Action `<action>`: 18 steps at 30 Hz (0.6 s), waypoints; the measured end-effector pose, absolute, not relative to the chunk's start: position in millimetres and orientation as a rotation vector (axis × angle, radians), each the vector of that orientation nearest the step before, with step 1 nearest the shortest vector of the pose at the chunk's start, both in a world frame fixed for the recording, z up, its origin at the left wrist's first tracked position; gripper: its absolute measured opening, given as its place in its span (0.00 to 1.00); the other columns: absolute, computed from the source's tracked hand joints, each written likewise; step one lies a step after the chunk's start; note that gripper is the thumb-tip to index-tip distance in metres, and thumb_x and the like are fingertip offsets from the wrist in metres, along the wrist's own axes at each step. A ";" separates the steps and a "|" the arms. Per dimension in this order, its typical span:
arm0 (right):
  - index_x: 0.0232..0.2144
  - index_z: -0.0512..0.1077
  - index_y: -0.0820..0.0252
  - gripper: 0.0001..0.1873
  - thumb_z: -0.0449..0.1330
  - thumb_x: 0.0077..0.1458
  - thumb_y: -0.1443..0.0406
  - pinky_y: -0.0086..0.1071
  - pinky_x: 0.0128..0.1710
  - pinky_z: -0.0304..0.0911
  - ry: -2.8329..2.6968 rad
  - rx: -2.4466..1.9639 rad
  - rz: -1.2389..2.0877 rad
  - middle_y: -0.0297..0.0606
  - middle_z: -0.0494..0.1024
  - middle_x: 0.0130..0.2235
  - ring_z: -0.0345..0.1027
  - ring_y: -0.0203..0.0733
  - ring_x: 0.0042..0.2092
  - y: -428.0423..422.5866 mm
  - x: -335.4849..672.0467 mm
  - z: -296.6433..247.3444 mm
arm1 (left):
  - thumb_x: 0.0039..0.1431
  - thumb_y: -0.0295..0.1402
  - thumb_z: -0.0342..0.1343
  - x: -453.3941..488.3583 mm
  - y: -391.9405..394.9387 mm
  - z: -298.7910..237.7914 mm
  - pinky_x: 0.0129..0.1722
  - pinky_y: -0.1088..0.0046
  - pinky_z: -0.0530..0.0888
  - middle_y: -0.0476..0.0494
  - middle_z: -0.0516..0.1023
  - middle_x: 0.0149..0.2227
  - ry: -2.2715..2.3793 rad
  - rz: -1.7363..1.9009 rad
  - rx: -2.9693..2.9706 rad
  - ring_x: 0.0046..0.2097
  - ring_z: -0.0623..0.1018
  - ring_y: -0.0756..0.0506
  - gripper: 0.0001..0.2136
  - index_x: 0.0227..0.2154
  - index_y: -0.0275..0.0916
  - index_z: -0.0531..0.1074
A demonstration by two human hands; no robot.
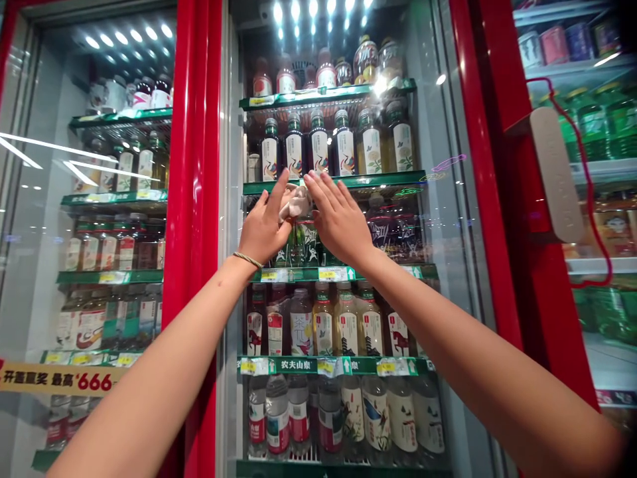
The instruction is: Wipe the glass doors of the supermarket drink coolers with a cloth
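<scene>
A crumpled off-white cloth (297, 202) is bunched up in front of the middle cooler's glass door (432, 219), at the height of the third shelf. My left hand (263, 226) grips it from the left, index finger pointing up and thumb below. My right hand (341, 216) lies flat on the other side, fingers stretched and held together, fingertips at the cloth's right edge. Whether the right hand presses on the glass or on the cloth I cannot tell. Behind the hands, dark bottles (306, 242) on that shelf are partly covered.
Shelves of tea bottles (318, 143) and water bottles (277, 418) fill the cooler behind the glass. Red door frames (194, 199) stand at both sides. A grey-white box (555, 176) with a red cable (587, 179) juts out at right. Another stocked cooler (117, 166) is at left.
</scene>
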State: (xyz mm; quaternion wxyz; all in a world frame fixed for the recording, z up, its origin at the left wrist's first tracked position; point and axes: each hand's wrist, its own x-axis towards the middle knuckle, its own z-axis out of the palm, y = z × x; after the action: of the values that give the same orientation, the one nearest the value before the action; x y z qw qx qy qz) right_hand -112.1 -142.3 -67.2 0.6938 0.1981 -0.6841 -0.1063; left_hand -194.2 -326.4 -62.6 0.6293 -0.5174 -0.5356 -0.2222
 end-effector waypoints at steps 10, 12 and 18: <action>0.49 0.72 0.54 0.13 0.51 0.69 0.59 0.49 0.72 0.53 -1.546 0.530 -0.208 0.39 0.72 0.66 0.58 0.48 0.71 -140.5 -104.2 -68.3 | 0.61 0.25 0.57 -208.8 -315.6 -58.8 0.67 0.52 0.71 0.36 0.57 0.71 -1.023 -0.521 -1.498 0.68 0.70 0.38 0.40 0.69 0.53 0.40; 0.52 0.71 0.54 0.14 0.52 0.69 0.59 0.50 0.72 0.52 -1.562 0.522 -0.244 0.39 0.71 0.66 0.59 0.48 0.70 -140.1 -105.4 -67.2 | 0.64 0.27 0.54 -205.0 -317.1 -62.8 0.67 0.53 0.71 0.37 0.52 0.74 -1.120 -0.445 -1.447 0.69 0.68 0.38 0.43 0.71 0.55 0.32; 0.57 0.69 0.50 0.18 0.52 0.68 0.64 0.50 0.65 0.59 -1.555 0.390 -0.275 0.40 0.78 0.52 0.67 0.51 0.57 -140.2 -108.2 -67.9 | 0.66 0.33 0.53 -192.2 -320.7 -66.4 0.71 0.52 0.65 0.39 0.43 0.77 -1.332 -0.388 -1.085 0.75 0.57 0.36 0.46 0.73 0.53 0.23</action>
State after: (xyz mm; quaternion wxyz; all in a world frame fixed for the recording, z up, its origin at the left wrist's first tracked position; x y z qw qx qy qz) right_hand -108.2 -140.2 -67.9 0.6870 0.1743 -0.6947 -0.1227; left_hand -192.2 -320.7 -66.4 0.6366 -0.4751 -0.5833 -0.1697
